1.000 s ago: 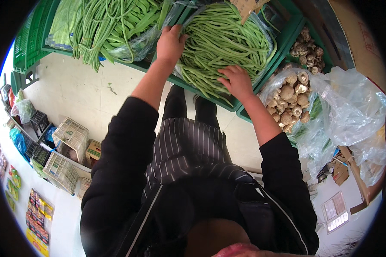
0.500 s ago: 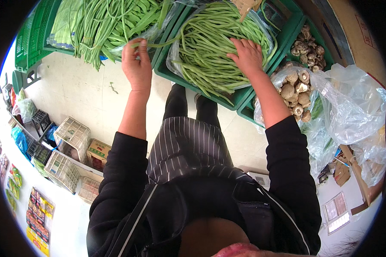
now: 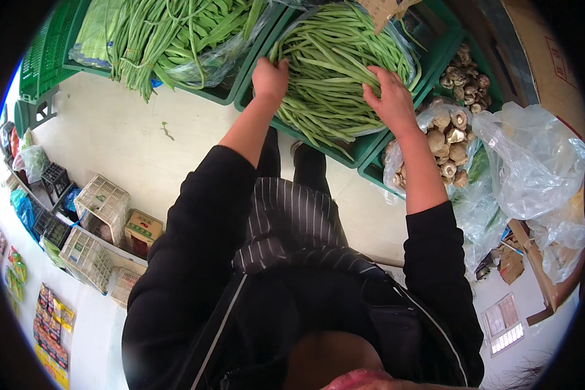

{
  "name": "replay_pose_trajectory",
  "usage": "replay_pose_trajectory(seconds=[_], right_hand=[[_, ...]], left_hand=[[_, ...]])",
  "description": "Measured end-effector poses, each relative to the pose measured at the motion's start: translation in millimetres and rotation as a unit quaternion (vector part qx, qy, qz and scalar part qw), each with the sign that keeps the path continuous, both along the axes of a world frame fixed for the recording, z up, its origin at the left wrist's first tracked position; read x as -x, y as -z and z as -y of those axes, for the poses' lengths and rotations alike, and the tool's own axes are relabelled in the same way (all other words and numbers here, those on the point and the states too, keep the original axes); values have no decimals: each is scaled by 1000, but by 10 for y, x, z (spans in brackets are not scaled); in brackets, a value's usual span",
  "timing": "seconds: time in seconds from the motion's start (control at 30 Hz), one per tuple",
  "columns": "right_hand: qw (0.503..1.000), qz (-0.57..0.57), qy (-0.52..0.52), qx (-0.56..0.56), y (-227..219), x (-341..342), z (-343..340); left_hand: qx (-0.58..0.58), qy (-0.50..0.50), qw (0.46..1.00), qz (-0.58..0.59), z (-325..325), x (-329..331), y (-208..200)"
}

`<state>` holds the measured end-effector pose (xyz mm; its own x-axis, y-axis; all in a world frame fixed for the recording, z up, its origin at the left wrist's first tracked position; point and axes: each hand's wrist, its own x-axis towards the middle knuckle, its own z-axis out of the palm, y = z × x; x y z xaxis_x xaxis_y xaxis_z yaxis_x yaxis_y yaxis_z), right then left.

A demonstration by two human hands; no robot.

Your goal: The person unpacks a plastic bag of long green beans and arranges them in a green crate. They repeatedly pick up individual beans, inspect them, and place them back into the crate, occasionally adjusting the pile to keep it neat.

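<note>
Long green beans (image 3: 328, 75) heaped in a green crate (image 3: 342, 158)

Red printing marks the brown cardboard box (image 3: 533, 42) at the far right. The carton (image 3: 143, 231) on the left bears a printed label, and the colourful packets (image 3: 51, 325) at lower left are printed too; their lettering is too small to read.

The beans lie between and beneath the two hands. The left hand (image 3: 270, 79) is at the crate's left edge, fingers bent beside the bean ends; whether it grips any cannot be told. The right hand (image 3: 392, 101) reaches over the heap's right side, fingers curled and thumb apart, beans just under the fingertips; its hold is equally unclear. Bunched slender greens (image 3: 140, 52) lie left of the crate, brown mushrooms (image 3: 450, 140) right.
</note>
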<state>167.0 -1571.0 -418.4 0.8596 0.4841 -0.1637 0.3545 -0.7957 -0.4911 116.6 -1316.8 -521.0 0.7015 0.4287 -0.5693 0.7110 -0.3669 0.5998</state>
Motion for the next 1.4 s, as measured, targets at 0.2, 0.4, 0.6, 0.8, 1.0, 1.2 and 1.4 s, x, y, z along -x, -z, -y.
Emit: replay_pose_trajectory(seconds=[0.2,0.4,0.6,0.8,1.0,1.2,1.4], right_hand=[[998,-28,40,-45,-291,-1,22],[972,-145,113,-147,-464,257,89],[978,-124,83,-143,282,619,-269],[994,1,-15,-104,563,681,-362],[999,-29,-1,-21,310,770,-290],[993,-103,45,44,262,618,-245],[945,-189,183,-195,-60,676,-384]], left_hand=[[-106,48,992,52,34,41,157],[147,-167,962,160,-200,184,-183],[234,-287,897,241,-744,539,-887],[347,-294,871,187,-735,1091,-1185],[440,-387,806,84,-94,1397,-1081],[484,-433,753,108,9,1389,-1146],[400,-179,898,42,-3,1499,-1411]])
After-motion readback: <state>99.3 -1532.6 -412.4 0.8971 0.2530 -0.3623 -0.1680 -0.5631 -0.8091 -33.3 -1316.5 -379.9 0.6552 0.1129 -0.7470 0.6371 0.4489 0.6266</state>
